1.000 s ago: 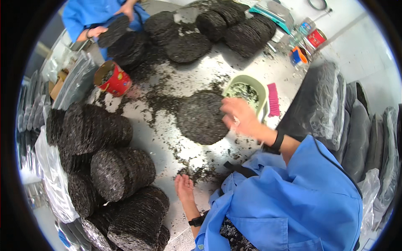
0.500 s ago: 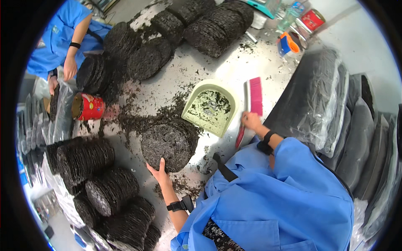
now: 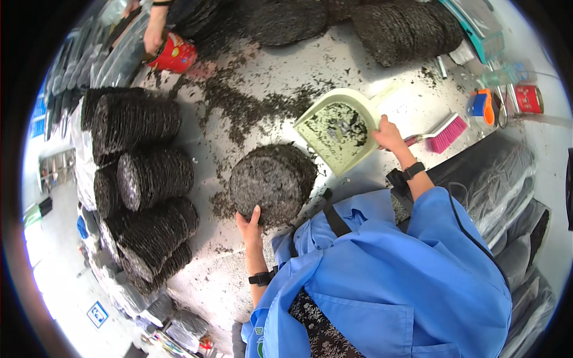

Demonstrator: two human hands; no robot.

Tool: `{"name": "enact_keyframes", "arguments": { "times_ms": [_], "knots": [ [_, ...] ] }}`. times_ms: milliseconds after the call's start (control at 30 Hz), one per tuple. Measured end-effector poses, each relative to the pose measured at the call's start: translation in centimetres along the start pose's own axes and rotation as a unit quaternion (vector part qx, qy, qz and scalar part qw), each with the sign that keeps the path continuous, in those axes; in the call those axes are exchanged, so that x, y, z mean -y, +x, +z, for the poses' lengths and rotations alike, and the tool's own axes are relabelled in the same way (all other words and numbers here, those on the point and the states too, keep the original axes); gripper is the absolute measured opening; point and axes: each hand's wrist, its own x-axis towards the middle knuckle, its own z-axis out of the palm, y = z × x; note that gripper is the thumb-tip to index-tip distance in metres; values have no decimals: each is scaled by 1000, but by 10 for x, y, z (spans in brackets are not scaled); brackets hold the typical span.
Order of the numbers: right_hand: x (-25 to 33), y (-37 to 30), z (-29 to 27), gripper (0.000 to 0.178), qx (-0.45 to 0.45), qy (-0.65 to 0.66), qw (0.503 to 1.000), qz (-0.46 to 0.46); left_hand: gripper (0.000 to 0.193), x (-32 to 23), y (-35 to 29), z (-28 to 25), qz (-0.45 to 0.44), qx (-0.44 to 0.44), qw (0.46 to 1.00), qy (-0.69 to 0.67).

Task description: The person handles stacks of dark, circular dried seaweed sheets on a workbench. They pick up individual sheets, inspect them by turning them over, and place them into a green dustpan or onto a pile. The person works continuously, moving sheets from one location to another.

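Note:
A round stack of dark sheets, which looks like dried seaweed (image 3: 271, 182), lies on the table before me. My left hand (image 3: 248, 227) grips its near edge, thumb on the top face. To the stack's right sits a pale green dustpan (image 3: 358, 161) with dark flakes in it. Curled at the dustpan's right rim is my right hand (image 3: 390, 136). A pink-bristled hand brush (image 3: 449, 132) points away to the right, its handle running in under that hand. Whether the fingers hold the rim or the handle is hidden.
More dark stacks (image 3: 137, 122) stand at the left, and others (image 3: 406, 33) at the far side. Loose flakes (image 3: 239, 113) litter the table. Wrapped packages (image 3: 495, 173) lie at the right. At the far left a co-worker's hand (image 3: 154, 37) is beside a red can (image 3: 174, 53).
My view has turned and shifted. My right hand has come to the dustpan's rim, and the brush has swung so its bristles lie farther right. My left hand stays at the stack.

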Motion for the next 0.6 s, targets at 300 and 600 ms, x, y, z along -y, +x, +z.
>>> {"name": "enact_keyframes", "arguments": {
  "times_ms": [300, 600],
  "knots": [
    [93, -99, 1, 30, -199, -265, 897, -292, 57, -14, 8, -14, 212, -89, 961, 156],
    [188, -194, 113, 91, 57, -159, 792, -587, 64, -61, -49, 4, -4, 223, 901, -373]
  ]
}}
